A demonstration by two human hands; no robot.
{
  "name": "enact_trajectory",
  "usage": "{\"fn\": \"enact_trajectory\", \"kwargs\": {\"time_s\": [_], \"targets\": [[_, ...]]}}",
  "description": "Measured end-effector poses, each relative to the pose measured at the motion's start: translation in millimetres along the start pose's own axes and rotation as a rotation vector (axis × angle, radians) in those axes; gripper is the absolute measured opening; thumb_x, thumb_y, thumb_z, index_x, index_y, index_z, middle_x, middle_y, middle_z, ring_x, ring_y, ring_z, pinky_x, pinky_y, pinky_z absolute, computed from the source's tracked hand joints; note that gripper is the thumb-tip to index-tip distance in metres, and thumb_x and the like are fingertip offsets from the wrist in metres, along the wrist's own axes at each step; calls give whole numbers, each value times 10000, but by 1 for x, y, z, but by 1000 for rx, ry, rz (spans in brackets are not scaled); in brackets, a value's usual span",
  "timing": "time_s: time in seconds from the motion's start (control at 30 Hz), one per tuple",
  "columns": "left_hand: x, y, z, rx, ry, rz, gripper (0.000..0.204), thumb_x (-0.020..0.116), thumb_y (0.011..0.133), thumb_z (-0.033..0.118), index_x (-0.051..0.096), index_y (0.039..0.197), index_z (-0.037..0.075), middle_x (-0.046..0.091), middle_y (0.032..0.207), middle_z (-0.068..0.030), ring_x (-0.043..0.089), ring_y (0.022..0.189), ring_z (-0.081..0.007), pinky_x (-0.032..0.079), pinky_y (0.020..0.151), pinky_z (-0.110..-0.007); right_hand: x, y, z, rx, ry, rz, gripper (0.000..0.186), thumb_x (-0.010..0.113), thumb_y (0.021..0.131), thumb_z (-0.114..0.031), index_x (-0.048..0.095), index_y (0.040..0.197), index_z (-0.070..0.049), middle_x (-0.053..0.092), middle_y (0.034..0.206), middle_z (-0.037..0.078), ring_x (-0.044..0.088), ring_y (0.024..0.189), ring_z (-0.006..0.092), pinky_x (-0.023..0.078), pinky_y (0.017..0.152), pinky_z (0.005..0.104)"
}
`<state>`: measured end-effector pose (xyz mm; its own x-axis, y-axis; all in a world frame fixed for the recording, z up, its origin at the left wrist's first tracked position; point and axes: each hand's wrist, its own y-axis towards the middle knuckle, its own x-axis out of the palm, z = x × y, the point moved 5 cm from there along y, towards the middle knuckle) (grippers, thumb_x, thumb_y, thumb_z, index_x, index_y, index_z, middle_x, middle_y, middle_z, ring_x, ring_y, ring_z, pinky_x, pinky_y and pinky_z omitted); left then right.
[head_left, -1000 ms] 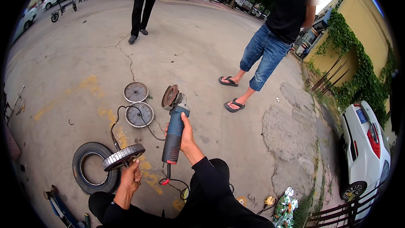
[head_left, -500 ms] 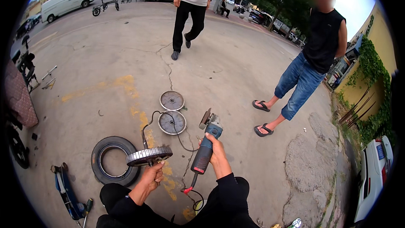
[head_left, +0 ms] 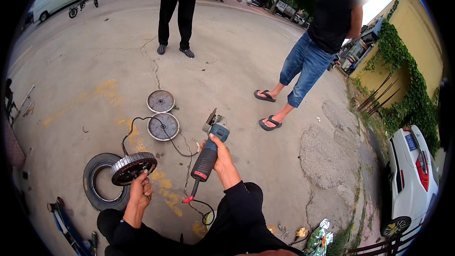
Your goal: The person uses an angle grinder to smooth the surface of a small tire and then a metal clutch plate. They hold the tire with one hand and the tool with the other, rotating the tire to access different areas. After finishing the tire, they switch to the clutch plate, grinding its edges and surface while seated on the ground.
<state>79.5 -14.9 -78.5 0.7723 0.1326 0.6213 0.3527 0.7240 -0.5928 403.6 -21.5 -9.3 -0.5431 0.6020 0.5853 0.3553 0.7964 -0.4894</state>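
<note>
- Outdoors, over cracked concrete (head_left: 237, 85).
- Holds angle grinder (head_left: 205, 157) up front, off the ground, in right hand (head_left: 222, 159); fingers wrapped round barrel, probably for control.
- Points grinder head forward, slightly right; slants long axis back to cord (head_left: 195, 188) nearest the body.
- Holds ridged wheel (head_left: 134, 167) tilted in left hand (head_left: 140, 192), fingers closed near its centre, presumably clear of the rim.
- Note tyre (head_left: 90, 181) flat beyond wheel; farther, upper disc (head_left: 160, 101) and lower disc (head_left: 163, 126) edge to edge, cable (head_left: 124, 143) crossing the latter.
</note>
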Motion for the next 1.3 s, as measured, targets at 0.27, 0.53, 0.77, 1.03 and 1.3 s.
{"fn": "enact_trajectory", "kwargs": {"time_s": [0.27,0.53,0.77,1.03,1.3], "targets": [[6,2,-9,-152,-19,-76,266,631,979,178,441,794,187,302,575,89,215,405,-58,199,399,-253,7,-23,-13,-83,138,-78,439,741,900,-370,513,1107,-57,625,903,119,661,827,265,582,751,444],[11,3,-20,-140,-18,-65,248,653,969,223,477,797,195,308,563,101,224,388,-36,209,363,-227,7,-37,-25,-122,41,-195,517,726,920,-327,516,1217,40,665,1088,179,691,1018,293,603,834,400],[29,2,-8,-151,22,-79,186,625,997,228,520,848,192,286,556,113,201,384,-29,171,360,-228,20,-63,-28,-271,-408,-191,425,770,864,-234,558,1123,27,667,955,143,707,870,258,608,776,373],[16,-10,3,-160,-3,-92,406,584,1013,354,356,699,235,278,576,112,164,405,-26,140,381,-228,21,-80,35,-276,-908,-143,338,786,815,-165,587,1033,0,643,878,73,649,746,156,531,664,305],[16,-2,-3,-200,-87,-61,386,506,1027,319,348,691,211,281,581,103,175,390,-30,159,346,-224,18,-66,58,-152,-964,-265,362,782,808,-156,582,1070,-7,639,873,57,625,711,136,518,656,297]]}}
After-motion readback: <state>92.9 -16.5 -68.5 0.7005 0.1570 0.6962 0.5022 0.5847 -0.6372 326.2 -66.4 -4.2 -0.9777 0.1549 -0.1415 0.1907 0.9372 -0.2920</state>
